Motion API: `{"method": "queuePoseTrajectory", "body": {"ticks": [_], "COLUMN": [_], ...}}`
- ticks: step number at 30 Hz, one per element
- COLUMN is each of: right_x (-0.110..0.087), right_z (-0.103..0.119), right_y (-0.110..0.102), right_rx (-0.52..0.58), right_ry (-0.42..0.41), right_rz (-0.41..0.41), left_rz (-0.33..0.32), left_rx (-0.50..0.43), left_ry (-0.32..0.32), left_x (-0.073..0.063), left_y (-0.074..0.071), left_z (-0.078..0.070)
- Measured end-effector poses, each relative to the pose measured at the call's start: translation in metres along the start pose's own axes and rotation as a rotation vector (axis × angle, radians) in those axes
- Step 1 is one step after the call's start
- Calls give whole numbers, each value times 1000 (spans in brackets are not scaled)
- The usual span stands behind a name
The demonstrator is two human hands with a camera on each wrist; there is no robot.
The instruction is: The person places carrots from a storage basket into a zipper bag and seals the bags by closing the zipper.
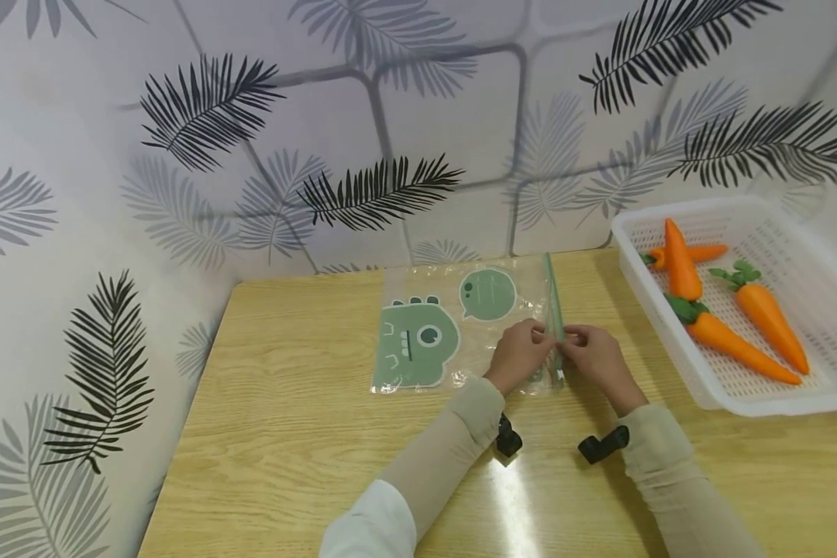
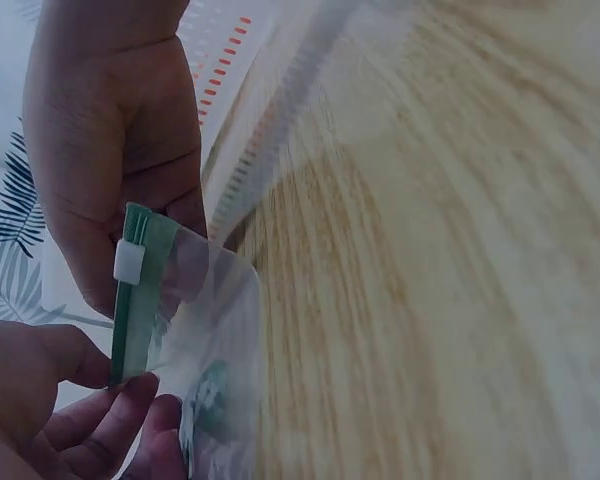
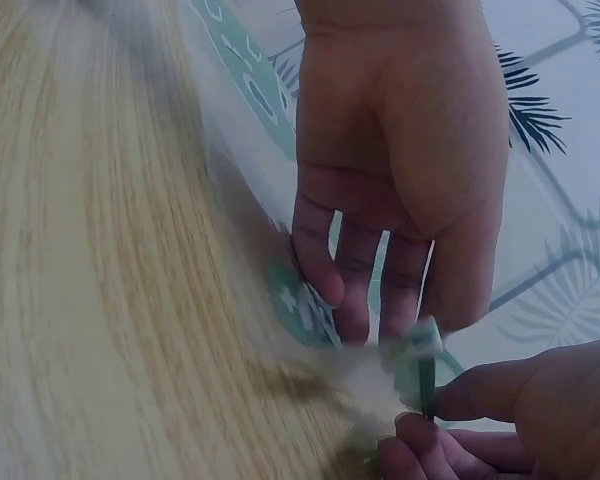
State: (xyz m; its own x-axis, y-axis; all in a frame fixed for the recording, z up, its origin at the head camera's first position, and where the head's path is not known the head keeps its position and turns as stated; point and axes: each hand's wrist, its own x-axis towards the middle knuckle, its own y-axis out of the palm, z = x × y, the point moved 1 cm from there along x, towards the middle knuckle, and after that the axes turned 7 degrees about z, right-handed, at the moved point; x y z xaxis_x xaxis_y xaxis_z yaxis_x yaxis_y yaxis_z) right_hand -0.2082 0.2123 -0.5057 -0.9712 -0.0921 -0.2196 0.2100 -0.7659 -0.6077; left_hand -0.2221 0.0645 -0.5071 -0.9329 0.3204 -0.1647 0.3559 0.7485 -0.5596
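A clear zip bag (image 1: 484, 329) lies flat on the table, printed with a green one-eyed dinosaur and a speech bubble. Its green zip strip runs along the right side. My left hand (image 1: 521, 355) pinches the strip near its lower end between thumb and fingers, as the left wrist view shows. From the other side my right hand (image 1: 595, 358) pinches the same strip, thumb against fingertips, in the right wrist view. A white slider (image 2: 128, 262) sits on the strip between the two hands. The bag's edge is lifted off the table there.
A white perforated basket (image 1: 728, 403) stands to the right, holding several orange carrots (image 1: 770, 325) with green tops. The wooden table (image 1: 286, 457) meets a wall (image 1: 453, 139) with a leaf pattern at the back and left.
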Motion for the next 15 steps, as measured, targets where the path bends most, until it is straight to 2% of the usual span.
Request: {"method": "queuePoseTrajectory", "body": {"ticks": [8, 15], "right_x": [2, 4], "right_z": [3, 2], "right_y": [1, 5], "right_rx": [30, 94], "right_ry": [-6, -36], "right_rz": [-13, -23], "left_rz": [26, 57], "left_rx": [114, 102], "left_ry": [12, 66], "left_x": [-18, -37], "left_y": [-4, -10], "left_z": [3, 6]}}
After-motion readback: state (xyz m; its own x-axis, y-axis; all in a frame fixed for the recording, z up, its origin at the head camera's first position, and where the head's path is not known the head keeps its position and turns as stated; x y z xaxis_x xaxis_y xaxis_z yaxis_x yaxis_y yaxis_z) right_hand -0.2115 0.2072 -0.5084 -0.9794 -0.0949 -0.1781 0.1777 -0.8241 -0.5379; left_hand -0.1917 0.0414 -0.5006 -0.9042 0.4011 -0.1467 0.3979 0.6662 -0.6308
